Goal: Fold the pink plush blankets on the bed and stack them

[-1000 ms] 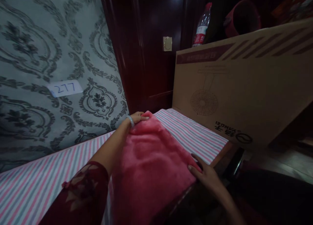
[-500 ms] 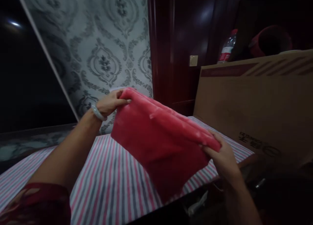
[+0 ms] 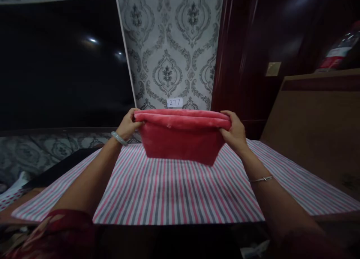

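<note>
A soft red cloth (image 3: 181, 141), plush and folded over along its top, hangs between my two hands above the striped tablecloth (image 3: 180, 199). My left hand (image 3: 129, 124) pinches its upper left corner, thumb in front and fingers behind. At the upper right corner my right hand (image 3: 234, 130) grips it the same way. The cloth's lower edge hangs down close to the striped surface; I cannot tell whether it touches. A pale bangle sits on my left wrist and a thin metal one on my right.
A large dark television screen (image 3: 62, 64) stands at the left. On the patterned wall a small label (image 3: 174, 102) reads 277. To the right, a cardboard box (image 3: 315, 139) leans up, with a plastic bottle (image 3: 337, 54) above it.
My view has turned left and levelled. The red cloth, slanted down to the right before, is now held level and facing me, with both hands still gripping its corners.
</note>
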{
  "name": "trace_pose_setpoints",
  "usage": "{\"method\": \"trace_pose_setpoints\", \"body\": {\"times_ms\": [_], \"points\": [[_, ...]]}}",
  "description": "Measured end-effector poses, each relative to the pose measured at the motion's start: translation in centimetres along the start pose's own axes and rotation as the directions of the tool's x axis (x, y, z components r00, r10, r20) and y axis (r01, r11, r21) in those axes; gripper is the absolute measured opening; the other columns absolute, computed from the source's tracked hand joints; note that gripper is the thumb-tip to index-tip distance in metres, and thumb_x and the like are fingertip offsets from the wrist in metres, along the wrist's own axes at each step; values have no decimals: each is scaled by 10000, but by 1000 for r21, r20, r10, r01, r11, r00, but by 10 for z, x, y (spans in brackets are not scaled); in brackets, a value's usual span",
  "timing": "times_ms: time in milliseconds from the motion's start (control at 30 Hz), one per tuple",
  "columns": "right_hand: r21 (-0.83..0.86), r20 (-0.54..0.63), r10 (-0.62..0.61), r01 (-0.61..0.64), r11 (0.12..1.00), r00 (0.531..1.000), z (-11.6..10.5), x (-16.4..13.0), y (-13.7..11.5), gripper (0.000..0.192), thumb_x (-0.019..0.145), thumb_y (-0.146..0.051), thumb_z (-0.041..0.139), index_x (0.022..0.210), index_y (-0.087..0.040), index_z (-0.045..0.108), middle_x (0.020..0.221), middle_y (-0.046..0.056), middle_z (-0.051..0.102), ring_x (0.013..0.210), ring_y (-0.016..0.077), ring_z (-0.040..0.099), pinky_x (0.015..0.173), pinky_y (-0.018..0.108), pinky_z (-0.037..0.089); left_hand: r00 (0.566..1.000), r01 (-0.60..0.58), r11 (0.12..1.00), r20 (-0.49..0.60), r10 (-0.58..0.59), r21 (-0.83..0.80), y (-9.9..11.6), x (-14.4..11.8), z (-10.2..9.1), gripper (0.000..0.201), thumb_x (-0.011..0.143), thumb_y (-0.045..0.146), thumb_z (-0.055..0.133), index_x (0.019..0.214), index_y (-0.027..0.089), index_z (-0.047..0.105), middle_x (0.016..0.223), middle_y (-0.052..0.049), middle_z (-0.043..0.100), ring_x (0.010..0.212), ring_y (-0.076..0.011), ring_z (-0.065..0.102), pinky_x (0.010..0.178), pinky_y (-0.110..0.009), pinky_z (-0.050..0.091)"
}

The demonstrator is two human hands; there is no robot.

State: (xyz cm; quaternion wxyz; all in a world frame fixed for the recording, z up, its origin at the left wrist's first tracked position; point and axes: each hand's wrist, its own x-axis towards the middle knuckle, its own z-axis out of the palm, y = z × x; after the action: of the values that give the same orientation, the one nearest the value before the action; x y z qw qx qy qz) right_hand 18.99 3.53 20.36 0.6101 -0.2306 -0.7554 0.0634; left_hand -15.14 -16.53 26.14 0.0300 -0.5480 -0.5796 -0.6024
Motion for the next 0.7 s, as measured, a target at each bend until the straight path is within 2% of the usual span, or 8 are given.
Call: {"method": "trace_pose_setpoints", "body": {"times_ms": [100,167,267,333,433,500,567,700], "points": [[-128,3,-179,178,976,984,-11,-40,2,541,707,-204,546,1248,-229,556,1242,110,626,1176,311,552,1044,493,416,990,-134,974,60,124,186,-8,-48,-12,459,596,300,692,1031,226,563,991,-8,614,926,-202,589,844,-313,491],[-163,65,-208,216,963,976,-14,-87,14,472,723,-197,542,1193,-220,570,1189,121,635,1158,320,556,1036,508,418,983,-151,949,147,113,278,-26,-93,-9,436,602,276,660,1029,231,581,1042,-31,631,998,-233,591,927,-354,474],[-119,284,-139,179,977,948,-13,-162,36,397,716,-201,523,1106,-202,598,1069,122,668,1055,314,599,959,493,467,947,-1,952,305,-97,308,-59,-158,4,351,608,268,618,956,227,601,980,-38,656,970,-243,605,937,-367,472],[-96,390,-27,70,993,920,-12,-195,48,411,688,-221,522,1088,-204,612,1038,113,685,1008,306,618,920,473,490,905,169,944,333,-263,285,-76,-185,12,323,606,289,624,922,224,598,947,-29,659,950,-229,609,920,-341,478],[-111,394,160,-126,986,905,-6,-204,58,454,658,-288,553,1097,-207,631,1089,107,697,1009,304,633,919,452,493,868,378,913,287,-406,151,-91,-192,20,351,555,305,666,886,216,589,870,9,633,870,-188,597,835,-287,490],[-107,388,246,-222,969,888,0,-190,61,465,643,-328,578,1085,-206,652,1100,97,707,1004,301,641,913,432,492,849,469,883,264,-457,18,-97,-183,23,350,507,294,693,829,205,587,765,40,590,746,-144,560,709,-246,473],[-89,401,329,-321,943,855,9,-173,64,449,619,-343,590,1036,-200,677,1028,80,728,956,289,648,876,403,494,805,567,820,262,-532,-74,-102,-170,27,328,483,290,713,768,195,582,671,60,550,628,-108,505,587,-220,417],[34,494,510,-602,798,704,29,-150,72,375,593,-383,599,896,-181,688,782,31,713,759,226,625,727,329,476,713,688,716,287,-640,-113,-113,-150,38,317,483,331,729,725,183,587,567,58,536,484,-87,447,481,-220,345]]}}
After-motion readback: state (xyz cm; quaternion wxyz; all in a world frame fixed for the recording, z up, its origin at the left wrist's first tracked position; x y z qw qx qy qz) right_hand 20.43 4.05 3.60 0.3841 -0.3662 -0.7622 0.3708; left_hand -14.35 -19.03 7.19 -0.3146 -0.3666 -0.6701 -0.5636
